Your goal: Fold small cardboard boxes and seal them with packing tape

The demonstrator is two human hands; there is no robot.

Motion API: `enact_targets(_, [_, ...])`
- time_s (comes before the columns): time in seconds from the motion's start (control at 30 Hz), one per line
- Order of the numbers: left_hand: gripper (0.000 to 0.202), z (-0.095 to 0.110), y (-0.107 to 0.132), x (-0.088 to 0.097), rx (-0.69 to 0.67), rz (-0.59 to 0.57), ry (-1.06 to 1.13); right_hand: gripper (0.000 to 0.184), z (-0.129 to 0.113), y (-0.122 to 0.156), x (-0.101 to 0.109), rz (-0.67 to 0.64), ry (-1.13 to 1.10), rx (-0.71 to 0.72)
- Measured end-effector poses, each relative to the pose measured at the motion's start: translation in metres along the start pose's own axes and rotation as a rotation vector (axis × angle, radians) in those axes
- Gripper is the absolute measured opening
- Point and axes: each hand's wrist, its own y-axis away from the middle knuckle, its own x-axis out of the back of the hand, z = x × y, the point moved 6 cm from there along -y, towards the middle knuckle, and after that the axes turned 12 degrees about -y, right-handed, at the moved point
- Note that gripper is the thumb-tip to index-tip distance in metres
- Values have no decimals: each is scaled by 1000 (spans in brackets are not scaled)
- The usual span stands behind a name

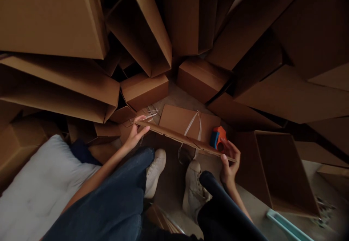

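Between my two hands a flat cardboard sheet [174, 134] is held nearly edge-on, above the floor in front of my shoes. My left hand [136, 133] pinches its left end, thumb on the near side. At the right end, my right hand [229, 161] grips the corner with the thumb in front. Behind the sheet lies another flat cardboard piece [177, 119], with a pale string [192, 123] looped across it. An orange and blue tape dispenser [219, 138] shows just beyond the sheet, close to my right fingers; its lower part is hidden.
Cardboard boxes crowd the far side and both flanks, including an open box [286, 172] at right. A white pillow [49, 175] lies at left. A turquoise plastic piece [289, 226] is at lower right. My white shoes [156, 173] stand on the floor below the sheet.
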Motion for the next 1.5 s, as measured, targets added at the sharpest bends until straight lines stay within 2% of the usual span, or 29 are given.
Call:
enact_targets(0.17, [59, 14, 6, 0, -71, 23, -16, 63, -3, 18, 4, -16, 52, 14])
enact_targets(0.3, [67, 23, 11, 7, -96, 134, 22, 68, -10, 25, -1, -53, 72, 9])
enact_targets(0.5, [74, 55, 25, 19, -238, 315, -25, 79, -41, 22, -8, -45, 116, 263])
enact_targets(0.6, [80, 69, 30, 23, -270, 382, -78, 87, -50, 19, -9, -34, 175, 340])
enact_targets(0.73, [90, 78, 33, 27, -271, 414, -145, 92, -51, 17, -10, -15, 193, 330])
enact_targets(0.83, [83, 85, 33, 27, -357, 394, -62, 90, -49, 16, -8, -1, 138, 278])
enact_targets(0.9, [74, 82, 30, 24, -357, 344, -31, 79, -45, 14, -6, 1, 116, 196])
enact_targets(0.93, [70, 76, 27, 22, -311, 306, -35, 73, -40, 11, -4, 3, 116, 132])
enact_targets(1.03, [57, 42, 16, 12, -58, 186, -53, 57, -20, 5, 0, -3, 137, -119])
enact_targets(1.1, [52, 19, 13, 10, 68, 179, -49, 54, -9, 2, -1, -48, 151, -241])
enact_targets(1.17, [51, 4, 11, 10, 120, 178, -37, 51, -4, 0, -4, -89, 165, -273])
enact_targets(1.23, [52, -2, 9, 9, 123, 168, -30, 50, -4, -3, -6, -89, 161, -263])
enact_targets(1.5, [57, -4, 3, 9, 96, 84, -26, 49, 0, -8, -6, -73, 150, -318])
